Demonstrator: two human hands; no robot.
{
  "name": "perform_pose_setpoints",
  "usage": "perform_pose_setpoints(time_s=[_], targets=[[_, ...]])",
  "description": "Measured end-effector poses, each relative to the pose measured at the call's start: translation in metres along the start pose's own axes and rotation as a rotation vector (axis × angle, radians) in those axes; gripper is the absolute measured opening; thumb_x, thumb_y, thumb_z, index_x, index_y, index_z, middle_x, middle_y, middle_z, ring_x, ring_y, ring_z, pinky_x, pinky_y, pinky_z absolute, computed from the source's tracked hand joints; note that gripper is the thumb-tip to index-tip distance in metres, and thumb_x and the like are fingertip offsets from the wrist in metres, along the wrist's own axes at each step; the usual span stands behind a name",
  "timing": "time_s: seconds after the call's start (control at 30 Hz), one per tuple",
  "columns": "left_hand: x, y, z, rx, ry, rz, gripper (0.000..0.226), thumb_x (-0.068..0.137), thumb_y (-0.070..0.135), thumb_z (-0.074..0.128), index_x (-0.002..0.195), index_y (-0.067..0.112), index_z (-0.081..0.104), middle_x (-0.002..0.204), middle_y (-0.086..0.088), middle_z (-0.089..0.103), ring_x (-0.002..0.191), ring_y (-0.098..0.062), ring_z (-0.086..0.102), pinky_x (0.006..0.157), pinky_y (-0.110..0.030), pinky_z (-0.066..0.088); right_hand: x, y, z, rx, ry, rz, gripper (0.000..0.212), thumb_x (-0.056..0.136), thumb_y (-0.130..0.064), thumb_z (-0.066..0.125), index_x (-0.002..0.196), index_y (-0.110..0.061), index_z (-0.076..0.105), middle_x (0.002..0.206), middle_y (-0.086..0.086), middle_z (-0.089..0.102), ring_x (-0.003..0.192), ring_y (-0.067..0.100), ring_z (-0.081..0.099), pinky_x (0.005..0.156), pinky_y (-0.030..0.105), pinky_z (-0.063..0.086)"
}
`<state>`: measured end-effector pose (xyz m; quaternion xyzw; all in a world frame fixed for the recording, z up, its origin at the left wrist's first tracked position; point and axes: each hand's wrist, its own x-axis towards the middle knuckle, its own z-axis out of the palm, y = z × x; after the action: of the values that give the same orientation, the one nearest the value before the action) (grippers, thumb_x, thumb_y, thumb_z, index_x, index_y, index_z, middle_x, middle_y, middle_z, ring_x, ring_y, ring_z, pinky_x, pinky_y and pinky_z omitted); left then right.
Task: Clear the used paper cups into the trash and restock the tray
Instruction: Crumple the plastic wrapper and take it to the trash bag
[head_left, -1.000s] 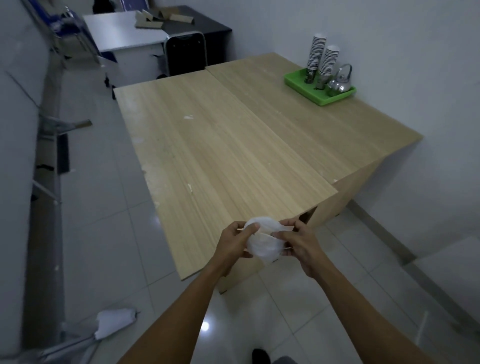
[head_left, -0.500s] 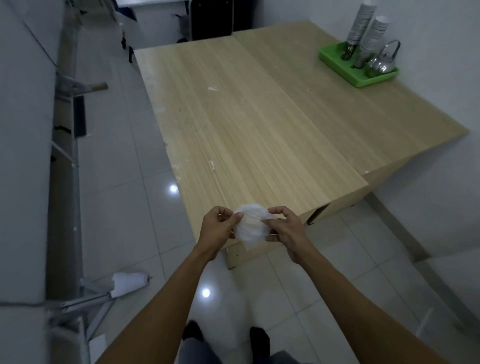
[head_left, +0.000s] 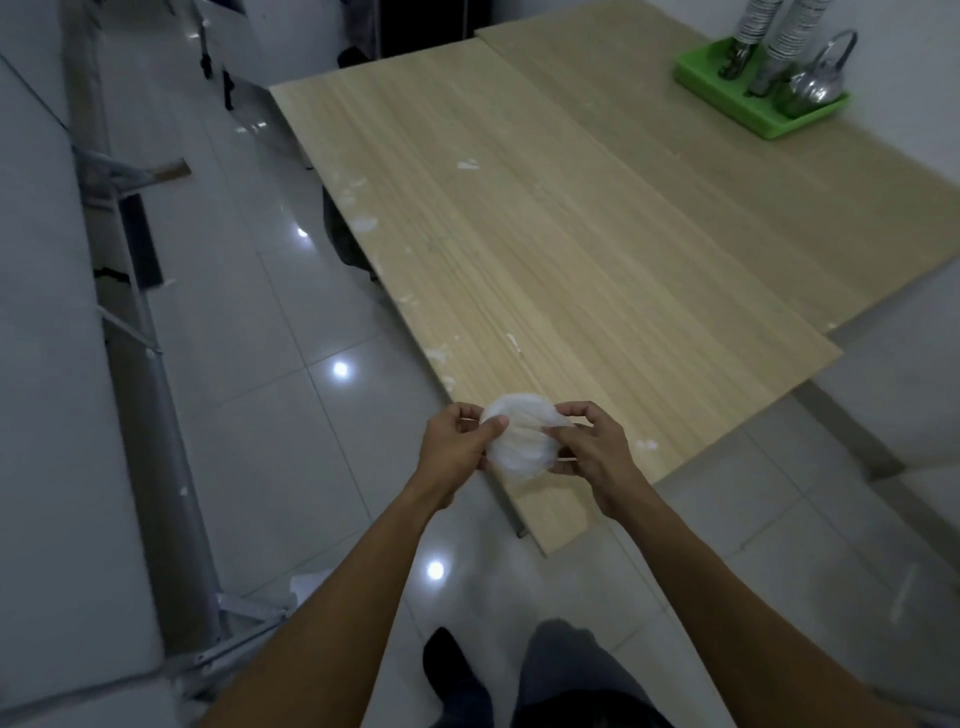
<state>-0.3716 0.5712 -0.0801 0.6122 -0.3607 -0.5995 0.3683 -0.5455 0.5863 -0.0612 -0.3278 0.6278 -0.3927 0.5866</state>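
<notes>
Both hands hold a crumpled white plastic bundle over the near corner of the wooden table. My left hand pinches its left side and my right hand pinches its right side. I cannot tell what the bundle contains. At the far right of the table sits a green tray with two tall stacks of paper cups and a small metal kettle.
The table is two wooden tops pushed together, with white smears along its left edge. Glossy tiled floor lies to the left, bordered by a grey wall ledge and metal brackets. A white wall runs behind the tray. My feet show at the bottom.
The view has tilted down and moved closer to the table, so the tray sits nearer the top right. Both hands keep hold of the white bundle.
</notes>
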Motion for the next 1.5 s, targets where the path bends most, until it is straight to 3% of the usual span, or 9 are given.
perform_pose_setpoints(time_s=[0.13, 0.4, 0.67, 0.8, 1.0, 1.2, 1.3, 1.5], targets=[[0.024, 0.015, -0.040, -0.009, 0.015, 0.027, 0.025, 0.081, 0.020, 0.075, 0.095, 0.007, 0.059, 0.091, -0.012, 0.068, 0.075, -0.020, 0.066, 0.051, -0.025, 0.051, 0.016, -0.010, 0.047, -0.015, 0.022, 0.016, 0.019, 0.086, -0.011, 0.064, 0.104, -0.014, 0.057, 0.090, 0.010, 0.068, 0.072, 0.023, 0.068, 0.061, 0.038, 0.058], [0.107, 0.050, -0.106, 0.016, 0.028, 0.026, 0.023, 0.081, 0.023, 0.076, 0.090, 0.010, 0.058, 0.087, -0.009, 0.068, 0.073, -0.017, 0.065, 0.052, -0.024, 0.052, 0.087, -0.045, 0.123, -0.028, 0.023, 0.011, 0.022, 0.086, -0.010, 0.064, 0.107, -0.010, 0.056, 0.093, 0.013, 0.067, 0.075, 0.024, 0.067, 0.062, 0.038, 0.058], [0.209, 0.091, -0.172, 0.059, 0.016, -0.005, 0.029, 0.083, 0.037, 0.071, 0.091, 0.011, 0.061, 0.088, -0.007, 0.068, 0.076, -0.019, 0.065, 0.058, -0.029, 0.055, 0.179, -0.087, 0.198, -0.008, 0.019, 0.016, 0.022, 0.086, -0.008, 0.063, 0.107, -0.007, 0.056, 0.091, 0.011, 0.067, 0.070, 0.022, 0.066, 0.051, 0.028, 0.054], [0.278, 0.136, -0.217, 0.064, 0.001, -0.029, 0.029, 0.084, 0.036, 0.070, 0.092, 0.010, 0.061, 0.090, -0.008, 0.068, 0.074, -0.020, 0.065, 0.060, -0.029, 0.055, 0.244, -0.121, 0.250, 0.008, 0.027, 0.047, 0.022, 0.085, -0.009, 0.065, 0.106, -0.009, 0.057, 0.096, 0.015, 0.067, 0.072, 0.025, 0.066, 0.057, 0.036, 0.057], [0.356, 0.173, -0.270, 0.028, 0.029, -0.128, 0.046, 0.095, 0.048, 0.049, 0.097, 0.005, 0.064, 0.088, -0.012, 0.069, 0.072, -0.022, 0.064, 0.063, -0.033, 0.053, 0.307, -0.150, 0.316, 0.049, 0.073, 0.063, 0.023, 0.085, -0.009, 0.065, 0.106, -0.007, 0.057, 0.097, 0.018, 0.067, 0.071, 0.025, 0.066, 0.052, 0.031, 0.054], [0.447, 0.183, -0.341, 0.191, -0.019, -0.156, 0.027, 0.097, 0.027, 0.053, 0.101, 0.002, 0.062, 0.096, -0.012, 0.069, 0.068, -0.018, 0.063, 0.059, -0.031, 0.049, 0.366, -0.170, 0.389, 0.127, 0.223, 0.071, 0.016, 0.084, -0.003, 0.065, 0.097, -0.012, 0.059, 0.088, 0.020, 0.060, 0.060, 0.021, 0.060, 0.046, 0.024, 0.050], [0.491, 0.187, -0.374, 0.300, -0.082, -0.164, 0.023, 0.095, 0.022, 0.054, 0.098, 0.000, 0.062, 0.091, -0.010, 0.068, 0.065, -0.017, 0.061, 0.056, -0.028, 0.046, 0.388, -0.174, 0.427, 0.147, 0.261, 0.077, 0.017, 0.084, -0.002, 0.065, 0.098, -0.010, 0.060, 0.080, 0.012, 0.063, 0.055, 0.016, 0.062, 0.047, 0.025, 0.053], [0.558, 0.190, -0.416, 0.441, -0.142, -0.136, 0.012, 0.093, 0.014, 0.055, 0.089, 0.008, 0.064, 0.086, -0.010, 0.068, 0.064, -0.018, 0.061, 0.046, -0.017, 0.043, 0.422, -0.162, 0.483, 0.186, 0.291, 0.153, 0.018, 0.085, -0.002, 0.065, 0.101, -0.008, 0.059, 0.088, 0.005, 0.062, 0.067, 0.020, 0.062, 0.052, 0.030, 0.057]])
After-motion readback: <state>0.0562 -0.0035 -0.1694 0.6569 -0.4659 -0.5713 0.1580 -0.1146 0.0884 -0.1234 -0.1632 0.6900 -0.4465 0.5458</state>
